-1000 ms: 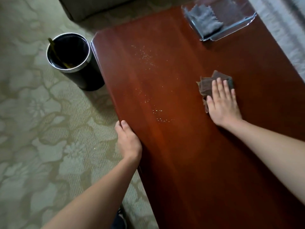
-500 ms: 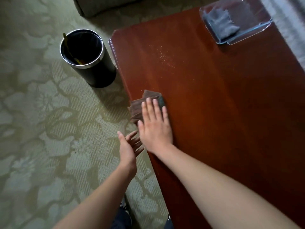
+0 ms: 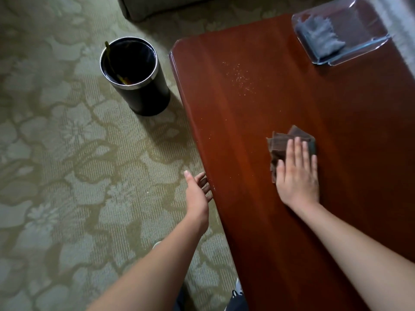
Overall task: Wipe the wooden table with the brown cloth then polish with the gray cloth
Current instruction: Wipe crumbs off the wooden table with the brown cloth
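My right hand (image 3: 297, 173) lies flat on the folded brown cloth (image 3: 281, 144), pressing it onto the middle of the reddish wooden table (image 3: 258, 221). My left hand (image 3: 197, 194) is cupped, palm up, just below the table's left edge, holding nothing that I can see. A patch of light crumbs (image 3: 241, 78) lies on the tabletop farther back. The gray cloth (image 3: 320, 39) rests inside a clear glass tray (image 3: 359, 55) at the table's far right corner.
A black round bin (image 3: 137, 79) with a metal rim stands on the patterned green carpet, left of the table's far corner. A sofa base (image 3: 157, 5) sits at the top. My shoe (image 3: 238, 290) shows by the table's near edge.
My right hand swept the brown cloth left to the table's edge, then back right to the middle. The crumbs nearest me are gone. My left hand left the edge and cupped below it.
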Demonstrator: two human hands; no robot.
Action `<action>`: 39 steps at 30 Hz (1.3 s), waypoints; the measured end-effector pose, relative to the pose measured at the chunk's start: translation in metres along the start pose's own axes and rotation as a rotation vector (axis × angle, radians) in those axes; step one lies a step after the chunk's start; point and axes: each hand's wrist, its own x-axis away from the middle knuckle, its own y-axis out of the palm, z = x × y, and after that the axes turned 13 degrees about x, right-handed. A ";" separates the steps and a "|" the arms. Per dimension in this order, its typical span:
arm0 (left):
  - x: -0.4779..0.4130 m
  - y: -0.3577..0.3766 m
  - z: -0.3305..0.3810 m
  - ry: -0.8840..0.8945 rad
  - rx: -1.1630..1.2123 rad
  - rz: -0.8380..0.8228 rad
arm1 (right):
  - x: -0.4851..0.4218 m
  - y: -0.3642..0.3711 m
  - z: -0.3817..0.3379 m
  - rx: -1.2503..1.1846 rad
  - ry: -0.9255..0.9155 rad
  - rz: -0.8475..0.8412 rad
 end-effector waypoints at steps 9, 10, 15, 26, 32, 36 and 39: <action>-0.007 -0.015 0.023 -0.008 -0.027 0.004 | 0.069 0.008 -0.086 0.054 -0.301 0.078; -0.010 -0.018 0.027 -0.006 -0.031 0.010 | 0.075 0.010 -0.094 0.057 -0.331 0.091; -0.017 -0.021 0.037 -0.001 -0.047 0.000 | 0.084 0.012 -0.110 0.103 -0.428 0.121; -0.035 -0.008 0.072 0.002 -0.068 -0.123 | 0.043 -0.004 -0.148 0.053 -0.332 0.092; -0.048 -0.028 0.087 0.016 -0.104 -0.106 | -0.061 -0.054 -0.210 -0.008 -0.257 0.076; -0.050 -0.042 0.093 0.007 -0.133 -0.110 | -0.113 -0.076 -0.233 0.014 -0.251 0.065; -0.051 -0.046 0.096 0.015 -0.158 -0.109 | -0.098 -0.071 -0.224 0.005 -0.276 0.063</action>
